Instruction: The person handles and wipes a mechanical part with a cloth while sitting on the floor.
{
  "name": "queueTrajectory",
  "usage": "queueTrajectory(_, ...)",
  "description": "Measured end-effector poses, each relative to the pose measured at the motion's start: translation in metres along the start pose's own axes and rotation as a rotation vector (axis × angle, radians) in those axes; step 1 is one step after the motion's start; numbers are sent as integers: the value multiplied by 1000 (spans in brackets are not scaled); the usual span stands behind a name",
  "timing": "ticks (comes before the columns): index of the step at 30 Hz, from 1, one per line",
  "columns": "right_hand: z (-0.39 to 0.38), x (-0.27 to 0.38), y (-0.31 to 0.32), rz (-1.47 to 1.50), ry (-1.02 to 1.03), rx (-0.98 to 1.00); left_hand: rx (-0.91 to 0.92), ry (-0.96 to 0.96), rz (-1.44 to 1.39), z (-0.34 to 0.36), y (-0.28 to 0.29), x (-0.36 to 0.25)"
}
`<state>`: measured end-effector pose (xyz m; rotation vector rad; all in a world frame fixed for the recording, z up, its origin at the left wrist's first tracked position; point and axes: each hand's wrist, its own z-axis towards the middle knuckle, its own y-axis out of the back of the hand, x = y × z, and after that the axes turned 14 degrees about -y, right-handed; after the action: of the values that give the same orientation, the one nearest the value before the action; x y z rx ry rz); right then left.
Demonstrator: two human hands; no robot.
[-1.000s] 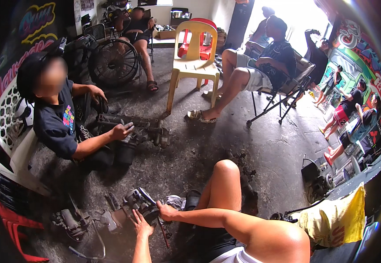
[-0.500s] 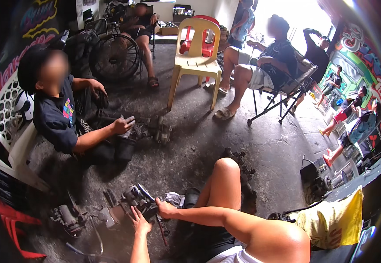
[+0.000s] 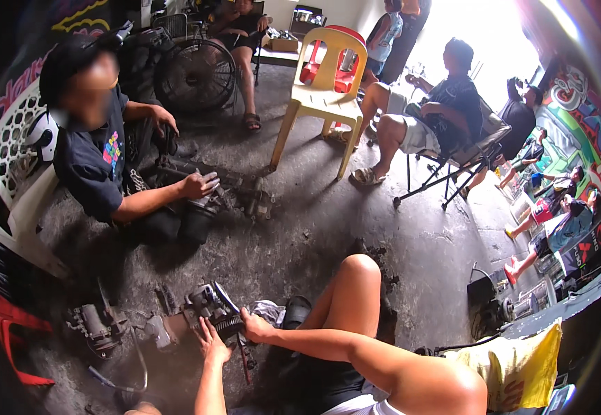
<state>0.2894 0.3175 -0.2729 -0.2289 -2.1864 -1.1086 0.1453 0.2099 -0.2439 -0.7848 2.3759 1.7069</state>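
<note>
My left hand (image 3: 213,341) rests on a dirty metal engine part (image 3: 204,301) near the bottom middle, fingers stretched out against its dark ribbed section (image 3: 228,326). My right hand (image 3: 257,327) grips that ribbed section from the right, fingers curled round it. A thin red-and-black item (image 3: 248,368) hangs below; what it is, I cannot make out. A pale crumpled rag (image 3: 268,310) lies behind my right hand. To the left on the floor are another metal assembly (image 3: 100,325) and a bent tube (image 3: 141,366).
A co-worker (image 3: 93,166) sits at left beside more metal parts (image 3: 252,200). Plastic chairs (image 3: 314,104), a large fan (image 3: 193,76) and seated people (image 3: 452,111) are farther back. A yellow sack (image 3: 522,360) lies at lower right. More people (image 3: 556,221) sit along the painted wall.
The view has shifted slightly, moving the room within the picture. My hands keep their hold at nearly the same place. The small standing person at the back has moved.
</note>
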Motion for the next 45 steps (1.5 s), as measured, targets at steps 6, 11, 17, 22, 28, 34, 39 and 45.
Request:
queueTrajectory(6,2,-4,-5,-40,-42,29,43,3,-22,-4,6,-4)
queueTrajectory(11,-1,-1,-1,-44,-34,35,73,23,-37,-2,8,-4)
queueTrajectory(17,-5,8,7,-46,-50,53,62,19,-29,-3,8,-2)
queueTrajectory(22,-4,8,6,-37,-65,93,50,14,-16,-3,4,2)
queueTrajectory(28,0,0,-1,-68,-27,25,41,-3,1,-2,5,-1)
queueTrajectory(34,2,-2,-5,-74,-17,31,53,20,-11,0,-2,5)
queueTrajectory(39,2,-3,-4,-73,-11,42,64,24,-40,0,2,2)
queueTrajectory(45,2,-3,-5,-40,1,21,-1,-28,0,0,-4,7)
